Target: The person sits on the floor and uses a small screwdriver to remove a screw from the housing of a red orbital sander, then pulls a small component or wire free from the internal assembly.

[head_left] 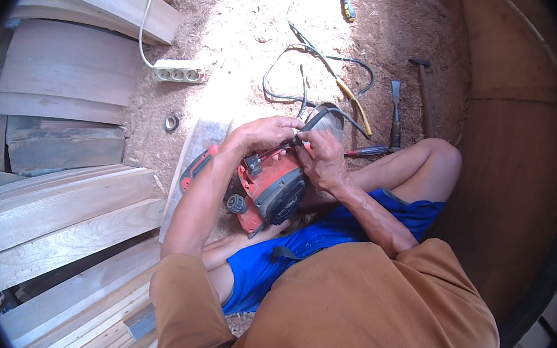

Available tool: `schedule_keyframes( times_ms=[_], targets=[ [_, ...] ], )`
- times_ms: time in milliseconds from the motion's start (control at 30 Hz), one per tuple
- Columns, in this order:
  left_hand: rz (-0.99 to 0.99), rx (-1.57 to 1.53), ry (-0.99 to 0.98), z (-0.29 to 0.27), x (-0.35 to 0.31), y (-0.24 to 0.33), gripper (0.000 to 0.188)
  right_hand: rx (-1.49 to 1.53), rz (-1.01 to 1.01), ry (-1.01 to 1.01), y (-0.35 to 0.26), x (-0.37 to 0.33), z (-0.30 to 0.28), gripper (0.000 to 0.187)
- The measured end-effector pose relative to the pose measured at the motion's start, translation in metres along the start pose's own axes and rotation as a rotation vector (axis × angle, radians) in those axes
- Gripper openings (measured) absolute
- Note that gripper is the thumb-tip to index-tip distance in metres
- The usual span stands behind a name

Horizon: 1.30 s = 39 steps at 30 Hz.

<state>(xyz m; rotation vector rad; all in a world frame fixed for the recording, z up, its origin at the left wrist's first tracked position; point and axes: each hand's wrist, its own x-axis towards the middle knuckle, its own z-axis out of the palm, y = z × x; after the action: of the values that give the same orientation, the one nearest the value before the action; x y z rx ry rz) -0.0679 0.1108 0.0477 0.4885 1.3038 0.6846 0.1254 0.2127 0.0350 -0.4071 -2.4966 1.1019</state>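
While I watch from the head view, these are my notes on how far the work on the tool has come.

Tool: a red and dark grey electric planer (pixel 268 192) lies tipped on its side across my lap, above the blue shorts (pixel 280 258), over the sawdust-covered floor (pixel 236 17).

Left hand: my left hand (pixel 262 134) reaches over the top of the planer, fingers pinched together on a thin dark tool (pixel 310 122), perhaps a key or wrench, at the upper edge of the body.

Right hand: my right hand (pixel 321 160) is wrapped against the right side of the planer near the same spot; fingers curled close, though I cannot tell exactly what they grip.

Done so far: I judge the planer is already off the boards and turned over for servicing; its cord (pixel 295 72) trails away toward the white power strip (pixel 178 71), but I cannot tell whether it is plugged in.

Left to do: as I read it, the adjustment is in mid-course; no loose part lies visibly removed beside it.

Nearby: a screwdriver with a red handle (pixel 367 151), a chisel (pixel 396 112) and a hammer (pixel 423 89) lie just beyond my right knee; a metal ring (pixel 171 122) sits on the sawdust, and curved wooden planks (pixel 61 215) are stacked to my left.
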Motion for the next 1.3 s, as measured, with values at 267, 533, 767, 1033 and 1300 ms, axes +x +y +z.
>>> schedule_keyframes(
  times_ms=[267, 533, 767, 1033, 1300],
  targets=[
    [-0.014, -0.019, -0.032, -0.007, 0.003, -0.001, 0.035, -0.039, -0.031, -0.077, 0.001, 0.006, -0.002, 0.038],
    [0.048, -0.088, -0.036, -0.016, 0.005, -0.004, 0.026, 0.698, 0.511, -0.301, 0.019, 0.019, -0.045, 0.03],
    [0.022, -0.142, -0.09, -0.017, 0.008, -0.005, 0.024, -0.616, 0.414, -1.055, 0.079, 0.036, -0.084, 0.027],
    [0.015, 0.074, 0.011, 0.001, 0.001, 0.015, 0.023, -1.037, 0.183, -0.973, 0.152, -0.017, -0.055, 0.027],
    [0.036, 0.076, 0.054, 0.015, 0.002, 0.007, 0.022, -0.732, 0.34, -0.86, 0.09, 0.009, -0.128, 0.026]
  ],
)
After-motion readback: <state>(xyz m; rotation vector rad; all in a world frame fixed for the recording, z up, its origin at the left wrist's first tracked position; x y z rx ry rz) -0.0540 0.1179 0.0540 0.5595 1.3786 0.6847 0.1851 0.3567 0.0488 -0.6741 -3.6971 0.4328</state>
